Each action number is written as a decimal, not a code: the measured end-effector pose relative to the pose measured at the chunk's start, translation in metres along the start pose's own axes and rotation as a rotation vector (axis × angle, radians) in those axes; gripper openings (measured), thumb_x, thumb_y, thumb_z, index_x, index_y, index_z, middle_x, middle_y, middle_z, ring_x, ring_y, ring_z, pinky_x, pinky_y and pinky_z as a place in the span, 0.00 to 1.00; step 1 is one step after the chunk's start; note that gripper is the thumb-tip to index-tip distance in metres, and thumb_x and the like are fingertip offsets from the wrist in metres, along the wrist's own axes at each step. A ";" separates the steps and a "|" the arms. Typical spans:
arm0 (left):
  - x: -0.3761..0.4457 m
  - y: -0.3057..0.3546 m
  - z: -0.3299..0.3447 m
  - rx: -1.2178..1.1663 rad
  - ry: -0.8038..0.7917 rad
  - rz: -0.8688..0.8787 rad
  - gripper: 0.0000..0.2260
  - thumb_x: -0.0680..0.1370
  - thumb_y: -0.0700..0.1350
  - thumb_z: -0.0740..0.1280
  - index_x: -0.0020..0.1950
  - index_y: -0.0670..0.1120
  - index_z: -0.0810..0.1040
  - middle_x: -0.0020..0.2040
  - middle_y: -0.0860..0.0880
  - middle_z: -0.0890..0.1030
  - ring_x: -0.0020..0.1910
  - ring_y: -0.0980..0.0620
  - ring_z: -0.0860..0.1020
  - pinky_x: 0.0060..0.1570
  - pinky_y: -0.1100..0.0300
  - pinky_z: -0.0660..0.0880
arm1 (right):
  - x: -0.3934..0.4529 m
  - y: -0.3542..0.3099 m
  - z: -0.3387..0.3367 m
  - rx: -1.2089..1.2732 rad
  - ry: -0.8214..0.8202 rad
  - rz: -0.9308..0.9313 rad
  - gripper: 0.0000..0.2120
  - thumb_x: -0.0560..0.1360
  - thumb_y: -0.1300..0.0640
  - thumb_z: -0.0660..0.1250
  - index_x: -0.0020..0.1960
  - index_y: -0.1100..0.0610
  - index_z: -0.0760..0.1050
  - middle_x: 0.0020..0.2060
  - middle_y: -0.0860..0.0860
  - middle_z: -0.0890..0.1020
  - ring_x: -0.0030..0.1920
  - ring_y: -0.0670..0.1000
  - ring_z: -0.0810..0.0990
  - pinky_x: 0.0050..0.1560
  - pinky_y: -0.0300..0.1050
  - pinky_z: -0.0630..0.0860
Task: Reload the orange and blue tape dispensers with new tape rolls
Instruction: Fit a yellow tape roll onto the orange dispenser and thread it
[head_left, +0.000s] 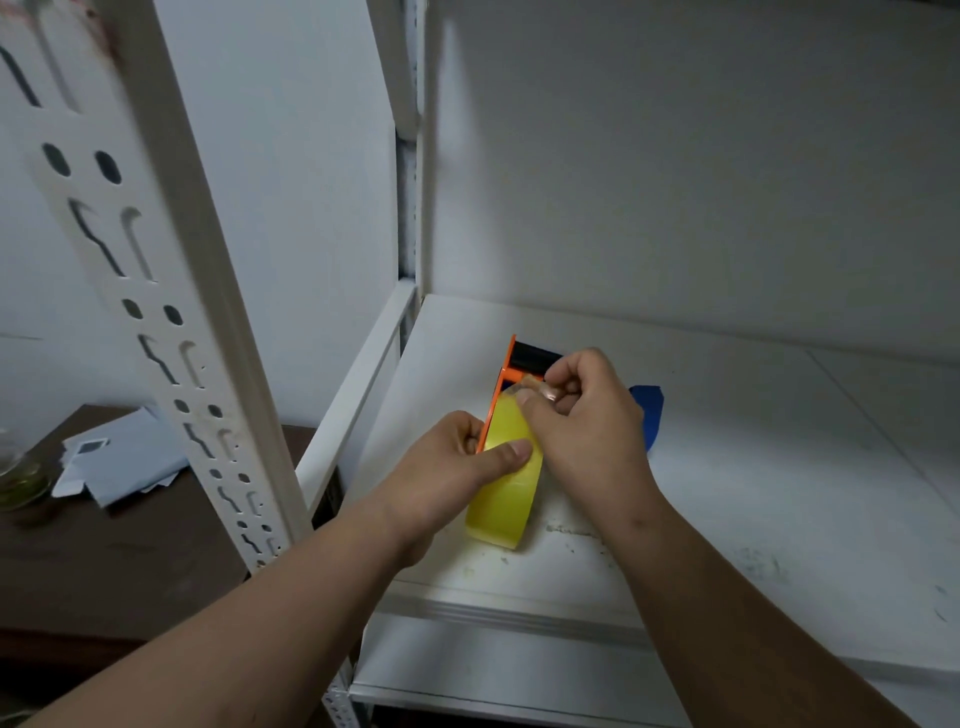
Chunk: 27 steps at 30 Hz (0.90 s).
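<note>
The orange tape dispenser (511, 364) with a black roller sits over the white shelf (753, 467), and a yellow tape roll (504, 493) is mounted in it. My left hand (452, 467) grips the dispenser and roll from the left, thumb pressed on the yellow tape. My right hand (582, 410) pinches the clear loose end of the tape near the roller. The blue tape dispenser (649, 410) lies on the shelf behind my right hand, mostly hidden.
A white slotted shelf post (156, 291) stands at the left. Beyond it is a dark brown table (104, 561) with white papers (119, 457) and a glass jar (15, 478). A lower shelf (493, 670) shows below.
</note>
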<state>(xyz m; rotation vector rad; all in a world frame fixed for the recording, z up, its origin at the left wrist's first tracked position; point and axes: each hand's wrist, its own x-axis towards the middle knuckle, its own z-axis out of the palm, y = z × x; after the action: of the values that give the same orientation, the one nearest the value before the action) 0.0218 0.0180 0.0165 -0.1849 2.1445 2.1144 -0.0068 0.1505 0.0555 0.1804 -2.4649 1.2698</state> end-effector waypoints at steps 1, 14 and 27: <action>0.000 0.000 0.000 0.004 -0.002 0.003 0.26 0.65 0.57 0.74 0.52 0.40 0.75 0.43 0.46 0.82 0.41 0.51 0.80 0.43 0.54 0.75 | 0.002 -0.001 0.000 -0.004 -0.006 0.004 0.10 0.68 0.50 0.70 0.39 0.45 0.68 0.32 0.42 0.76 0.40 0.48 0.78 0.53 0.59 0.74; 0.006 -0.007 0.002 -0.024 0.046 0.067 0.25 0.64 0.58 0.74 0.48 0.41 0.75 0.35 0.52 0.77 0.34 0.54 0.76 0.37 0.58 0.72 | 0.031 -0.010 -0.006 -0.455 -0.117 -0.061 0.08 0.72 0.49 0.64 0.37 0.49 0.70 0.33 0.44 0.77 0.42 0.50 0.77 0.48 0.48 0.55; 0.012 -0.005 0.002 -0.092 0.042 0.038 0.22 0.61 0.58 0.76 0.42 0.47 0.71 0.36 0.51 0.78 0.34 0.55 0.77 0.35 0.60 0.72 | 0.026 -0.013 -0.001 -0.735 0.015 -0.261 0.03 0.67 0.54 0.65 0.37 0.52 0.72 0.35 0.48 0.75 0.39 0.53 0.73 0.42 0.47 0.49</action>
<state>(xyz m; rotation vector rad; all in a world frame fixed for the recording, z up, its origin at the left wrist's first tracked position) 0.0113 0.0199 0.0095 -0.2004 2.0905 2.2517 -0.0273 0.1454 0.0758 0.2778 -2.6050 0.2186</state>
